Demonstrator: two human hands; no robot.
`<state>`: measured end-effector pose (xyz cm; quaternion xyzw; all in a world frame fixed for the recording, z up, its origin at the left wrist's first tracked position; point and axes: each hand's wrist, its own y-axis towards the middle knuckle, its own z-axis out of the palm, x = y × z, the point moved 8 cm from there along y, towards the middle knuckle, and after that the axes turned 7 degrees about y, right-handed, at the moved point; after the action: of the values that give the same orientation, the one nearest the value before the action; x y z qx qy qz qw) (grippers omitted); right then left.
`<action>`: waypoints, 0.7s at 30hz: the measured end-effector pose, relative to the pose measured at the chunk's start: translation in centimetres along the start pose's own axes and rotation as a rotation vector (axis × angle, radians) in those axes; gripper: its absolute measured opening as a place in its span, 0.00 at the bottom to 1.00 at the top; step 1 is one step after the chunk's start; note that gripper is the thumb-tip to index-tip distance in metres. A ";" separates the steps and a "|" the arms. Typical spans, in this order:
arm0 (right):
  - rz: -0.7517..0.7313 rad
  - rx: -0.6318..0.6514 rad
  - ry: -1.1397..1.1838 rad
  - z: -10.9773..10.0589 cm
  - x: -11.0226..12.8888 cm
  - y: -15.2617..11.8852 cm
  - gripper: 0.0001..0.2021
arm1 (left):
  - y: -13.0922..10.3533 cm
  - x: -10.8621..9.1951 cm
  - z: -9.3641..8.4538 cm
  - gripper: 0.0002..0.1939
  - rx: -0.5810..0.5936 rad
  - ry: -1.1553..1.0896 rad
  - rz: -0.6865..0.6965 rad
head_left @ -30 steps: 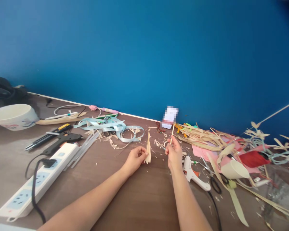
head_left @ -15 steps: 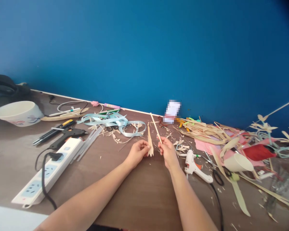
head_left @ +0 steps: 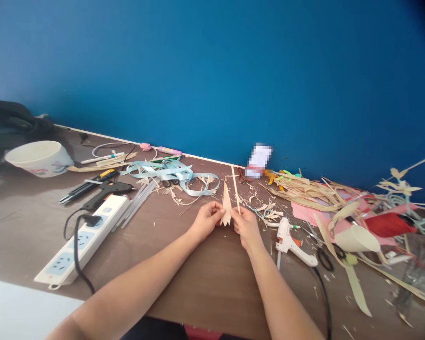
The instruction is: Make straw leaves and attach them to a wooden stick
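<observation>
My left hand (head_left: 208,219) pinches the left edge of a pale, dried husk piece (head_left: 227,203), cut into points at its near end and tapering to a thin tip at the far end. My right hand (head_left: 246,226) is closed on a thin pale stick (head_left: 235,186) that points away from me. Its thumb and fingertips also meet the husk piece's right edge. The stick stands just right of the husk, nearly parallel with it. Light blue ribbon (head_left: 203,192) lies beyond my left hand, and a white glue gun (head_left: 293,243) rests right of my right hand.
At left are a power strip (head_left: 85,241), a black glue gun (head_left: 108,194), clear glue sticks (head_left: 136,205), a utility knife (head_left: 88,186) and a white bowl (head_left: 38,160). Husk strips (head_left: 304,191), scissors (head_left: 326,259), a paper cup (head_left: 356,239) and cuttings cover the right side. A blue wall rises behind.
My right hand has come closer to my left, and its fingers now meet the husk piece. The stick has turned more upright beside it. The view has shifted slightly left.
</observation>
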<state>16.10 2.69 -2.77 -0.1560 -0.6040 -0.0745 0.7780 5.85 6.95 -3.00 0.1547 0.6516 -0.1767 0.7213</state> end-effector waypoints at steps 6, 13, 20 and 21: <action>0.109 0.053 0.169 0.4 -0.6 -0.1 0.12 | -0.1 -0.2 0.1 0.13 0.004 0.012 0.000; 0.103 0.098 0.125 0.8 -0.5 -0.3 0.12 | -0.3 -0.6 0.5 0.14 0.050 0.034 -0.021; 0.012 -0.010 0.276 -0.5 0.7 0.3 0.09 | -0.1 0.1 0.5 0.15 0.051 0.031 -0.033; -0.025 -0.048 0.315 -1.1 1.2 0.7 0.10 | -0.1 0.3 0.5 0.15 0.052 0.036 -0.034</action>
<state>17.61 3.04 -1.91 -0.1531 -0.4743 -0.1223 0.8583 6.28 6.67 -3.23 0.1654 0.6623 -0.2031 0.7020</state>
